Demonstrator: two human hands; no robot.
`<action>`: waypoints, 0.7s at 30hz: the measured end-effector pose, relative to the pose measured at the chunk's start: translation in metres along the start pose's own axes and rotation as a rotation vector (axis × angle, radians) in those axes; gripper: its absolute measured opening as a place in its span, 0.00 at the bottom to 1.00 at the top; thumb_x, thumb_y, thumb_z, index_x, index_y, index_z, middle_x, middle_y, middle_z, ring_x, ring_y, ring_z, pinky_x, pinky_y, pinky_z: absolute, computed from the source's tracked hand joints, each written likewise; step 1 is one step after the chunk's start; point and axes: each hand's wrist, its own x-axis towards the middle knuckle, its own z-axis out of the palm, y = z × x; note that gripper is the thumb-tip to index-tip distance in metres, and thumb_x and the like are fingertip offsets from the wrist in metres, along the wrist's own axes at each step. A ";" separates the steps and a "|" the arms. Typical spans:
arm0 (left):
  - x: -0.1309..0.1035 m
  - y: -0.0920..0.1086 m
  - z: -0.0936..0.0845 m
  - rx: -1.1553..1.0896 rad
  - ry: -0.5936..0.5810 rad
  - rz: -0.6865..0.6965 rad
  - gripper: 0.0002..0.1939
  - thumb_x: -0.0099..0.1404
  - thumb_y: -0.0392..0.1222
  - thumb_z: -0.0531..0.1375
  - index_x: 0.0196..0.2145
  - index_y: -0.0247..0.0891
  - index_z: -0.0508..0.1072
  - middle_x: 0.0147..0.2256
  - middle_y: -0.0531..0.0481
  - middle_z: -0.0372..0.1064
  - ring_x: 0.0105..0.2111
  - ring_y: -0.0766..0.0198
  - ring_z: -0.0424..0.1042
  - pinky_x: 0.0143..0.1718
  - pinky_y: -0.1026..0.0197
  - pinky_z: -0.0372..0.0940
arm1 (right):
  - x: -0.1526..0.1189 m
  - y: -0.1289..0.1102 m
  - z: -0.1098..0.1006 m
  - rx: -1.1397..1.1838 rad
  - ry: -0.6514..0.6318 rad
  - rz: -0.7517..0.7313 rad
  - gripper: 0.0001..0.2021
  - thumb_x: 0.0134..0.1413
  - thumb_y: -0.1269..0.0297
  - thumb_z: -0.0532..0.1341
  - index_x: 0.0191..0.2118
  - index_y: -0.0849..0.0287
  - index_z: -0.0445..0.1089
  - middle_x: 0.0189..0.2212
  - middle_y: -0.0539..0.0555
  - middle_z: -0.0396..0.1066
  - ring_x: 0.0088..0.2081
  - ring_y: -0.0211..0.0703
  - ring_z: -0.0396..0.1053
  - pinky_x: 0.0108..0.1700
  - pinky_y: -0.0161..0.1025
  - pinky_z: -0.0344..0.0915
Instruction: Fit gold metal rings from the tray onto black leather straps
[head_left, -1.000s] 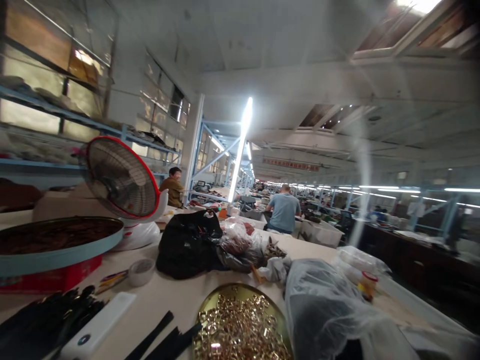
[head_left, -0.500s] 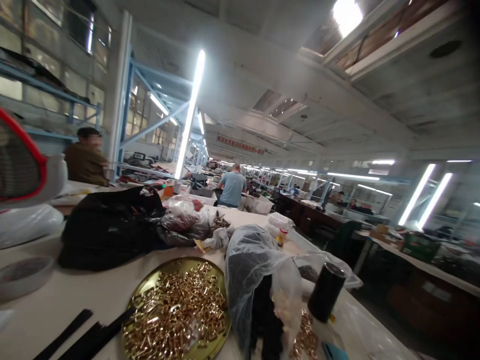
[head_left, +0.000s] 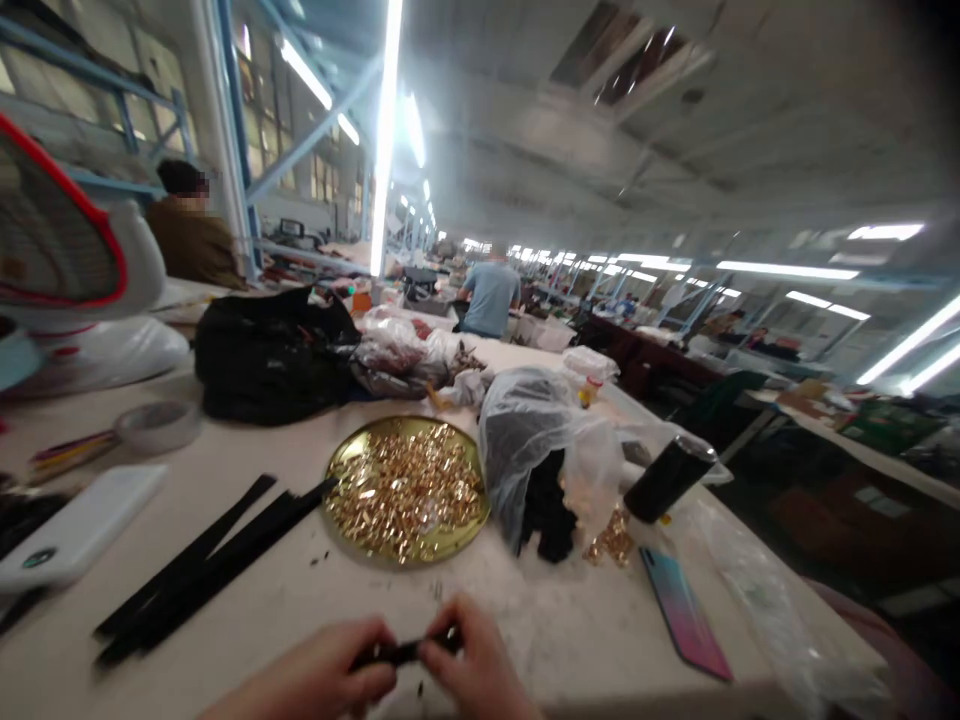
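Observation:
At the bottom centre, my left hand and my right hand pinch a small dark strip between them, one at each end. The strip is blurred, and its details are hard to make out. Just beyond my hands lies a round gold tray heaped with shiny gold metal pieces. Long black strips lie left of the tray, their far ends touching its edge. To its right is a clear plastic bag with black pieces at its mouth.
A phone, a black cylinder and loose gold pieces are on the right. Leftward are a white case, a tape roll and a black bag. Two people sit beyond the table.
The view has tilted down and shifted left, so the table's front part and the whole phone now show. Both my hands have come into view, holding the dark strip.

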 end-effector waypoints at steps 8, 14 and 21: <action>0.002 0.013 -0.015 0.451 -0.053 0.147 0.10 0.60 0.44 0.51 0.34 0.39 0.68 0.32 0.48 0.69 0.32 0.58 0.67 0.29 0.64 0.54 | 0.010 0.000 -0.002 0.320 -0.038 0.157 0.11 0.40 0.62 0.62 0.27 0.58 0.59 0.16 0.43 0.59 0.21 0.33 0.55 0.26 0.33 0.52; 0.008 0.006 -0.006 0.293 -0.146 0.135 0.09 0.58 0.43 0.50 0.30 0.38 0.67 0.27 0.51 0.69 0.28 0.61 0.67 0.26 0.64 0.55 | 0.005 0.007 0.004 0.289 -0.087 0.169 0.12 0.39 0.61 0.62 0.27 0.58 0.58 0.17 0.43 0.57 0.21 0.33 0.54 0.26 0.33 0.51; 0.012 -0.008 -0.011 -0.114 -0.197 0.074 0.08 0.56 0.40 0.51 0.35 0.37 0.64 0.26 0.54 0.69 0.27 0.63 0.69 0.29 0.64 0.62 | 0.009 0.006 0.008 0.357 -0.082 0.148 0.09 0.40 0.61 0.62 0.28 0.59 0.63 0.19 0.45 0.59 0.23 0.34 0.56 0.28 0.34 0.53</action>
